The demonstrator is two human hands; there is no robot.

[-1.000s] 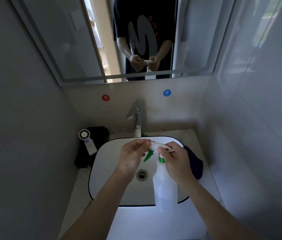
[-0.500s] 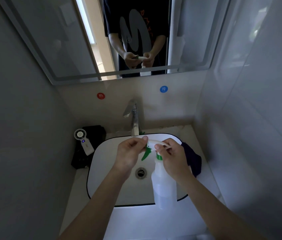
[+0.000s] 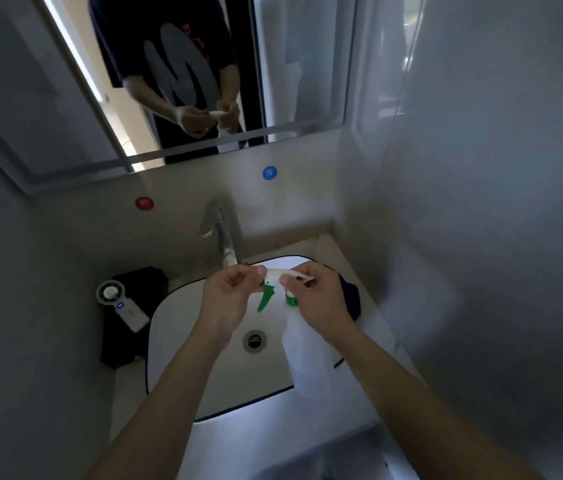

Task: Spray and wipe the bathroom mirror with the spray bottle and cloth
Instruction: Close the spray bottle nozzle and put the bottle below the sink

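Spray bottle [image 3: 307, 358] held over the sink [image 3: 183, 334] — both hands on its head.
Bottle hangs near upright, spray head lying left-right, mirror [image 3: 307, 64] up and ahead. Right hand [image 3: 321, 303] is curled round the neck, carrying the weight. Left hand [image 3: 228, 299] pinches the nozzle tip [image 3: 273, 271], probably adjusting it. Cloth [image 3: 351, 296] lies on the counter [image 3: 321, 245] just behind the right hand — that hand is nearer it.
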